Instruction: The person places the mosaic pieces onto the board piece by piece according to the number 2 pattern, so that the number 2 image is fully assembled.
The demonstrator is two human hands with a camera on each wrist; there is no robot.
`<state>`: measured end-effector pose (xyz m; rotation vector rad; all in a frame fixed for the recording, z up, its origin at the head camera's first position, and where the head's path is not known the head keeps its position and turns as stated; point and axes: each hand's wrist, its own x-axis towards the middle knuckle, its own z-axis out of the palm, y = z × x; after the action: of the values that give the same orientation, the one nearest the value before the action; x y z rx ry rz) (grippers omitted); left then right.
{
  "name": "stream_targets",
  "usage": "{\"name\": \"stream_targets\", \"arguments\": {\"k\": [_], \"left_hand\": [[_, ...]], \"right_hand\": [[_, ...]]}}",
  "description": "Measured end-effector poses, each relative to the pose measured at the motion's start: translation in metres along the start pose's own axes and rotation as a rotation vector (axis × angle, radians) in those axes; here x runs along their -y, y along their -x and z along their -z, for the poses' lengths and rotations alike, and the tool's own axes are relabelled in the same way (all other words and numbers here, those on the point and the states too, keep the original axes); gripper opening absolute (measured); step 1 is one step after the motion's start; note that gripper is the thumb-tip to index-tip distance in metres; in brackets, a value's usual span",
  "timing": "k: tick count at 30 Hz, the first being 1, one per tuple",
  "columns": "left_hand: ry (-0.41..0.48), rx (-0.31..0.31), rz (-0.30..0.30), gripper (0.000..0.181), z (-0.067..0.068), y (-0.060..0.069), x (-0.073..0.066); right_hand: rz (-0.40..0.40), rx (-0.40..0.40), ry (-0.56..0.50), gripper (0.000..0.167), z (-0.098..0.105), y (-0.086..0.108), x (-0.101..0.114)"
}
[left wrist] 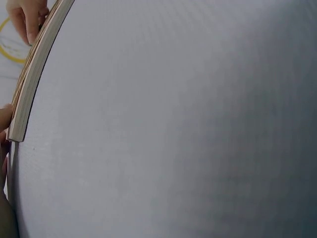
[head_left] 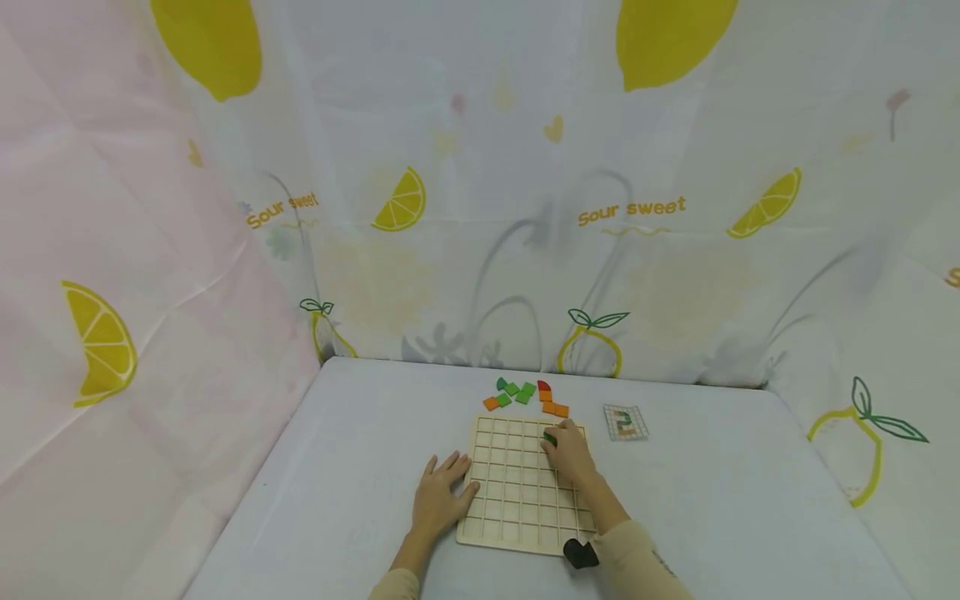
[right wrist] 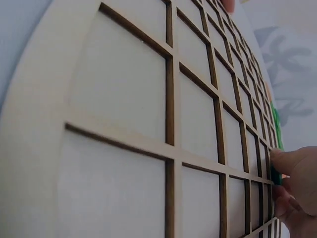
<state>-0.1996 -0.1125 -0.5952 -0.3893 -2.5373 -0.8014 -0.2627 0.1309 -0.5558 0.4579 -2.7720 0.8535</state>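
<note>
A pale wooden grid board lies on the white table. My right hand pinches a small green tile over a cell near the board's far right corner. In the right wrist view, thumb and fingers close on that dark green tile at the grid's far end; whether it touches the cell floor I cannot tell. My left hand rests with fingers spread against the board's left edge. The left wrist view shows mostly bare tabletop and the board's side.
Beyond the board lie several green tiles, orange tiles and a red rounded piece. A pattern card with a coloured figure lies right of them. Lemon-printed cloth encloses the table. A black object sits by the right sleeve.
</note>
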Motion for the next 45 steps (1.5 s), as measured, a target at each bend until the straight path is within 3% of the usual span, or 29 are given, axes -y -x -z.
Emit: {"name": "stream_targets", "arguments": {"k": [10, 21, 27, 30, 33, 37, 40, 45], "left_hand": [[0.006, -0.013, -0.002, 0.039, 0.000, 0.001, -0.001], [0.024, -0.026, -0.013, 0.039, -0.002, 0.002, 0.000], [0.023, -0.026, -0.023, 0.040, -0.005, 0.002, 0.002], [0.027, -0.008, -0.007, 0.040, -0.005, 0.002, 0.001], [0.023, -0.011, -0.005, 0.039, -0.004, 0.002, 0.000], [0.013, -0.035, -0.026, 0.039, -0.004, 0.001, 0.001], [0.014, -0.036, -0.024, 0.039, -0.004, 0.001, 0.001], [0.025, -0.015, -0.003, 0.040, -0.002, 0.000, 0.000]], "right_hand": [[0.021, -0.075, -0.035, 0.025, -0.012, 0.008, 0.006], [0.083, -0.133, -0.067, 0.017, -0.012, 0.014, 0.000], [0.046, -0.113, -0.058, 0.017, -0.009, 0.016, 0.002], [0.039, -0.149, -0.080, 0.015, -0.011, 0.017, 0.002], [0.054, -0.212, -0.116, 0.013, -0.015, 0.018, 0.000], [0.043, -0.282, -0.241, 0.012, -0.017, 0.019, -0.005], [0.006, -0.292, -0.333, 0.014, -0.015, 0.020, -0.008], [-0.081, -0.301, -0.389, 0.017, -0.006, 0.026, -0.010]]}}
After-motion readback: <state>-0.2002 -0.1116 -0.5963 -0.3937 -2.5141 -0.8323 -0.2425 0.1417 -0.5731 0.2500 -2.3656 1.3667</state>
